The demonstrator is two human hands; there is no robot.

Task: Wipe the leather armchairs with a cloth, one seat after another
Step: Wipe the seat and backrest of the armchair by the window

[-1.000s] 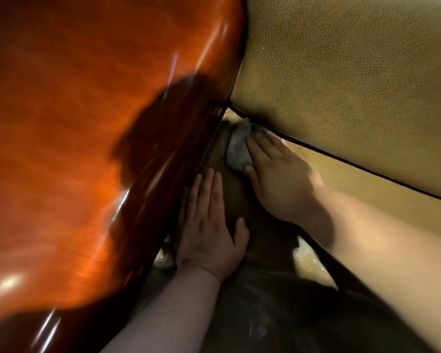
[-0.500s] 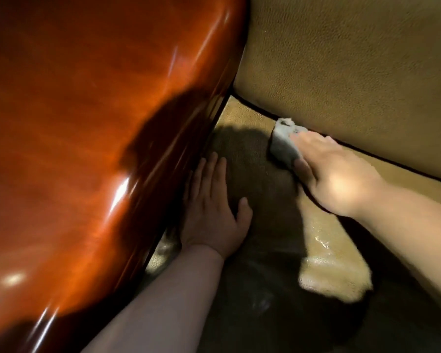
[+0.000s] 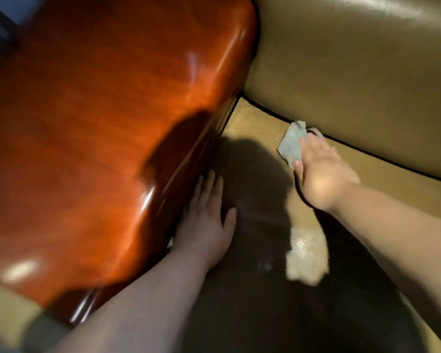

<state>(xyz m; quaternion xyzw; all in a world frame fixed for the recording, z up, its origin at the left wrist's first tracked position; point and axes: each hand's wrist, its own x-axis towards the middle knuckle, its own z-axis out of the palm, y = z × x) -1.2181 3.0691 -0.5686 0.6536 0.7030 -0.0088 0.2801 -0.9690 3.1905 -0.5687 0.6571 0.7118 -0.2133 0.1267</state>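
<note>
cloth: small grey rag, at 1 o'clock on seat cushion, against backrest seam | right hand: fingers straight, pressing cloth flat | left hand: fingers flat on seat beside wooden armrest | handling: likely light, limp, bunches easily; hold under flat palm, leather probably slick

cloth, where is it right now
In the head view the cloth lies on the seat cushion right of centre, under the right hand, against the backrest seam.
</note>
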